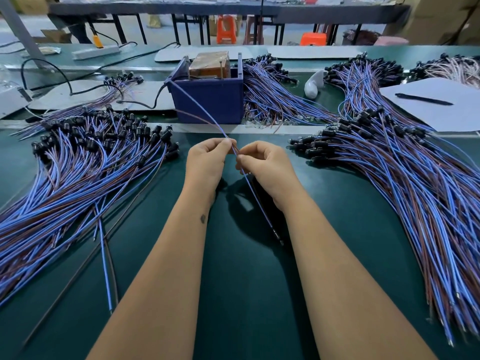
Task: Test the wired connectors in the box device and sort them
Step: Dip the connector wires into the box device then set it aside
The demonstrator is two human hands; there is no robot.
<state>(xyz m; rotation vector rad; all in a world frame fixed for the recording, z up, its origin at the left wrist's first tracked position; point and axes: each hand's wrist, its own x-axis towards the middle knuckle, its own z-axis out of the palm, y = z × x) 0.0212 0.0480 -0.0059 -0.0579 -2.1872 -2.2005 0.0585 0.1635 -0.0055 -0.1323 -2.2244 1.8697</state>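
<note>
**Head view: one wire pair pinched between both hands, running to the box**

Head view, left to right: a connector pile (85, 157) lies on the green mat (241, 294). The left hand (206, 165) and right hand (265, 167) pinch one wired connector (202, 110), its length slanting up-left into the blue box device (207, 97). Another pile (405, 162) lies right; stools stand behind.

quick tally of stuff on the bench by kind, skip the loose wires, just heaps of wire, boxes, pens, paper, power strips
heaps of wire: 5
blue box device: 1
pen: 1
paper sheet: 1
power strip: 1
total: 9
</note>
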